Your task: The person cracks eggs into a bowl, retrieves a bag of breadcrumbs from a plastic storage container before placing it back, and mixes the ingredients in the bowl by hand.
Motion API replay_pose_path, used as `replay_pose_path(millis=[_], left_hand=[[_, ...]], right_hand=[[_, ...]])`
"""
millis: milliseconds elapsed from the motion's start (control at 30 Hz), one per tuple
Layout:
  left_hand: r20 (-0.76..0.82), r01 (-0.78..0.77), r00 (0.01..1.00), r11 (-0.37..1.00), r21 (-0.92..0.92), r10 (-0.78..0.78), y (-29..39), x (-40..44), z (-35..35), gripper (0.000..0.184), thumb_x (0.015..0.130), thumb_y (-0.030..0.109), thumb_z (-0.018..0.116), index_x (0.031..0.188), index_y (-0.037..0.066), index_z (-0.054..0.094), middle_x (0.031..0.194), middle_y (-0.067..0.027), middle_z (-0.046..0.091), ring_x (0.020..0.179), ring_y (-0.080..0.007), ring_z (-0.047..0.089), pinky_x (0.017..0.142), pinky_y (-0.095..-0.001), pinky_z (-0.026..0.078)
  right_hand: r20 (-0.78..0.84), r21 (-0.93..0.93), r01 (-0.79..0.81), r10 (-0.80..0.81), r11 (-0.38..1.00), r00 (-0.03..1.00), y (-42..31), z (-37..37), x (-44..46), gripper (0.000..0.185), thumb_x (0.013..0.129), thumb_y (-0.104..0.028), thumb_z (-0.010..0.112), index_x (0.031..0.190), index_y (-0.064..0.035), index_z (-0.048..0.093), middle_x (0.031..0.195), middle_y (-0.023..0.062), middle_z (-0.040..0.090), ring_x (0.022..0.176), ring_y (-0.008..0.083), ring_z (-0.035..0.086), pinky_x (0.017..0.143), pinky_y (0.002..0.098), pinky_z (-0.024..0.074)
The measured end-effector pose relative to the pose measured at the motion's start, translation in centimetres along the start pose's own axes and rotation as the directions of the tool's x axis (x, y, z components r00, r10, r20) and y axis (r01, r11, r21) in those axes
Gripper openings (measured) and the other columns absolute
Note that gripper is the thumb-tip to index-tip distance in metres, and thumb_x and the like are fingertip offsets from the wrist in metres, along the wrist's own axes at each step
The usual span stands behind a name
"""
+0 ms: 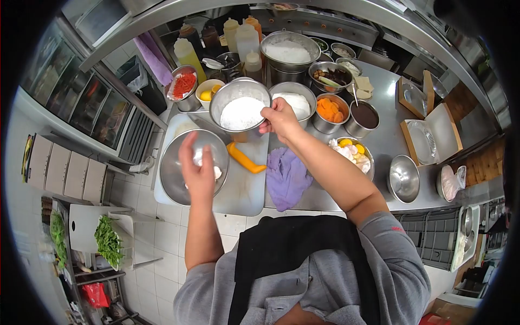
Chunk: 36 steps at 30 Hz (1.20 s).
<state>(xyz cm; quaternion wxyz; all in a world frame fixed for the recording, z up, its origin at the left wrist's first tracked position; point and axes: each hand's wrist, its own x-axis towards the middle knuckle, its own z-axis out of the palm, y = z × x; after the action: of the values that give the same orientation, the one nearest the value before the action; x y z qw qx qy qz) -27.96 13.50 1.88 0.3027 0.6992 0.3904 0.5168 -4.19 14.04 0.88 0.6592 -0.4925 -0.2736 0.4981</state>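
Note:
My right hand (281, 120) pinches the rim of a round metal container (218, 120) of white powder (241, 112), tilted a little toward me. My left hand (197, 169), slightly blurred, is over a wide steel mixing bowl (172, 181) with its fingers apart and nothing visible in them. A few white lumps (217, 173) lie inside that bowl, partly hidden by the hand. The bowl stands on a white cutting board (244, 196). Between bowl and container lies a long orange-yellow object (245, 158), perhaps a peeled vegetable.
A purple cloth (288, 176) lies right of the board. Nearby stand tubs of orange slices (331, 110), dark sauce (364, 116) and red shreds (184, 85). Squeeze bottles (247, 39) and a big powder bowl (290, 52) are behind. An overhead rail (179, 14) crosses above.

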Motion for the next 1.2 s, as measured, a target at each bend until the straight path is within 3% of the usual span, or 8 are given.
replay_pose_path(millis=[100, 233, 300, 367, 433, 467, 1000, 1200], left_hand=[[-0.049, -0.118, 0.982, 0.791, 0.6, 0.184, -1.5, -0.3, -4.4, 0.054, 0.08, 0.012, 0.063, 0.13, 0.006, 0.042, 0.13, -0.0188, 0.044, 0.117, -0.0345, 0.044, 0.1, -0.0418, 0.034], [-0.116, 0.084, 0.992, 0.404, 0.911, 0.055, -5.4, -2.0, -9.0, 0.061, 0.079, 0.018, 0.065, 0.133, 0.008, 0.038, 0.13, -0.022, 0.042, 0.117, -0.0381, 0.043, 0.101, -0.0451, 0.034], [-0.238, 0.332, 0.943, 0.581, 0.743, -0.235, -6.6, -2.6, -10.6, 0.067, 0.08, 0.022, 0.065, 0.137, 0.009, 0.032, 0.132, -0.0259, 0.039, 0.119, -0.0394, 0.04, 0.102, -0.0468, 0.032], [-0.235, 0.31, 0.951, 0.657, 0.687, -0.202, -9.1, -3.3, -11.8, 0.067, 0.082, 0.02, 0.062, 0.139, 0.008, 0.028, 0.126, -0.027, 0.044, 0.111, -0.0374, 0.05, 0.09, -0.0461, 0.044], [-0.082, 0.67, 0.737, 0.711, 0.214, -0.671, -9.6, -3.3, -12.4, 0.062, 0.084, 0.016, 0.054, 0.138, 0.005, 0.026, 0.116, -0.0237, 0.051, 0.096, -0.0316, 0.059, 0.069, -0.0388, 0.054], [-0.063, 0.68, 0.727, 0.706, 0.198, -0.684, -10.2, -3.4, -12.5, 0.059, 0.084, 0.01, 0.047, 0.139, 0.004, 0.025, 0.108, -0.0192, 0.056, 0.083, -0.0249, 0.062, 0.055, -0.0328, 0.054], [0.08, 0.469, 0.871, 0.77, -0.433, -0.486, -2.2, 4.2, -10.8, 0.045, 0.082, 0.006, 0.045, 0.127, 0.005, 0.038, 0.109, -0.0116, 0.055, 0.09, -0.0218, 0.06, 0.065, -0.0327, 0.054], [0.272, 0.576, 0.816, 0.763, -0.294, -0.511, -0.7, 7.6, -2.5, 0.054, 0.082, 0.007, 0.046, 0.133, 0.003, 0.028, 0.109, -0.0165, 0.054, 0.091, -0.0263, 0.061, 0.07, -0.0397, 0.056]], right_hand=[[-0.054, 0.013, -0.041, 0.042, 0.999, 0.998, 2.1, -0.3, 0.4, 0.024, 0.078, -0.003, 0.056, 0.085, -0.0053, 0.034, 0.068, 0.0092, 0.051, 0.047, 0.017, 0.056, 0.041, 0.0314, 0.053], [-0.137, 0.097, -0.088, 0.101, 0.991, 0.985, 3.6, 0.0, -0.1, 0.023, 0.079, -0.003, 0.056, 0.086, -0.0053, 0.033, 0.071, 0.0098, 0.051, 0.049, 0.0183, 0.056, 0.044, 0.0319, 0.0542], [-0.143, 0.099, -0.079, 0.093, 0.992, 0.985, 3.7, -0.1, -0.6, 0.024, 0.079, -0.002, 0.056, 0.086, -0.0056, 0.033, 0.071, 0.0094, 0.051, 0.05, 0.0185, 0.057, 0.045, 0.0324, 0.0546], [-0.144, 0.094, -0.075, 0.088, 0.993, 0.986, 3.8, -0.1, -1.0, 0.024, 0.08, -0.002, 0.056, 0.086, -0.006, 0.033, 0.071, 0.0091, 0.051, 0.05, 0.0188, 0.057, 0.045, 0.0329, 0.055], [-0.149, 0.105, -0.035, 0.051, 0.994, 0.988, 4.0, -0.1, -1.4, 0.025, 0.079, -0.002, 0.056, 0.085, -0.0069, 0.033, 0.072, 0.0091, 0.05, 0.052, 0.0188, 0.058, 0.046, 0.0336, 0.0556], [-0.15, 0.098, -0.05, 0.065, 0.994, 0.987, 4.0, -0.1, -1.6, 0.026, 0.079, -0.002, 0.057, 0.085, -0.0074, 0.032, 0.074, 0.0099, 0.05, 0.052, 0.0186, 0.058, 0.046, 0.0337, 0.0561], [-0.099, -0.067, 0.035, -0.041, 0.997, 0.994, 4.4, 0.7, -0.6, 0.026, 0.081, -0.002, 0.056, 0.087, -0.0066, 0.031, 0.078, 0.0115, 0.051, 0.057, 0.0201, 0.059, 0.049, 0.0348, 0.0563], [-0.133, 0.108, -0.059, 0.073, 0.992, 0.988, 4.7, 1.1, -2.4, 0.028, 0.081, -0.001, 0.057, 0.086, -0.0051, 0.03, 0.079, 0.0133, 0.051, 0.06, 0.0234, 0.061, 0.056, 0.0378, 0.0586]])
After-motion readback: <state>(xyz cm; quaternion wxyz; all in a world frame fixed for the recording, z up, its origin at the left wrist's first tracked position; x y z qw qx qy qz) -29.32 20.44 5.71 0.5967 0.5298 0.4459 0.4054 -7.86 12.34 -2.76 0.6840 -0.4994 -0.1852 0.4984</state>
